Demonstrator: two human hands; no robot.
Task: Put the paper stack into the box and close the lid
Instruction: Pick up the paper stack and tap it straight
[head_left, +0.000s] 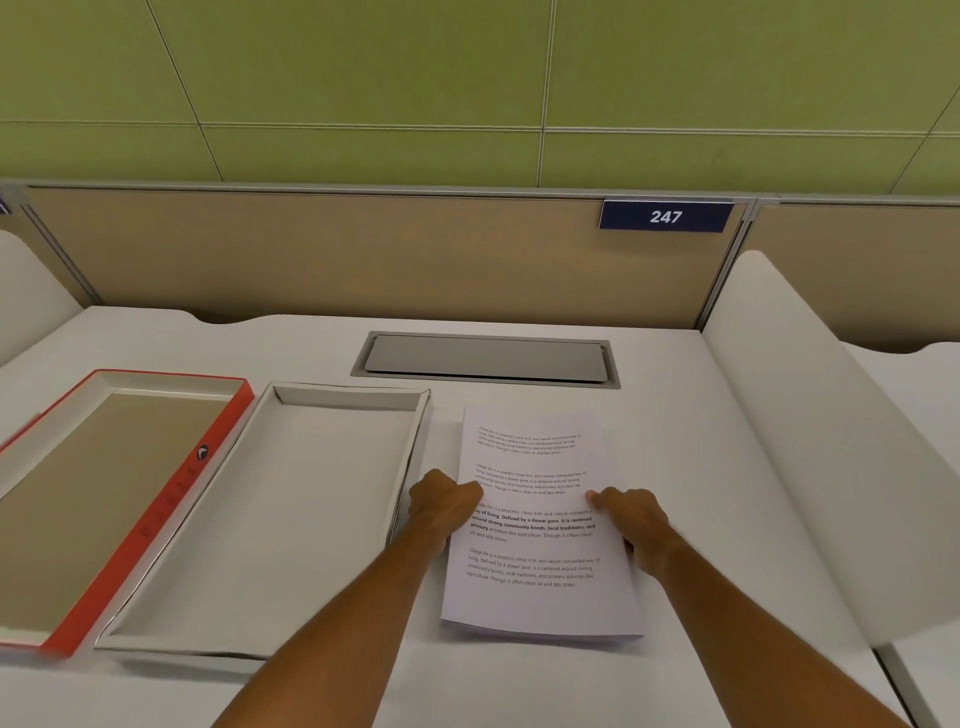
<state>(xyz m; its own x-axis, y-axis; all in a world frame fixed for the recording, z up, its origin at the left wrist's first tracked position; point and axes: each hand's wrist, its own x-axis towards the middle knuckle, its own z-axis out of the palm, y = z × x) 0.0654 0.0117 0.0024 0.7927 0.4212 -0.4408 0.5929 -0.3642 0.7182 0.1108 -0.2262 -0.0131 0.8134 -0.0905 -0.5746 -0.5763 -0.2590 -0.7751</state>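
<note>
A stack of white printed paper (540, 597) lies on the desk right of centre, its near end slightly raised off the surface. My left hand (444, 501) grips the stack's left edge, fingers curled over it. My right hand (636, 525) grips the right edge, thumb on top of the sheet. Just left of the stack sits the open white box (270, 519), empty inside. Further left lies the red-sided lid (171, 499), turned upside down with its tan inside facing up.
A grey cable hatch (485, 358) is set into the white desk (675, 405) behind the paper. A tan partition with a blue "247" sign (666, 216) closes the back. White curved dividers (810, 431) stand at both sides of the desk.
</note>
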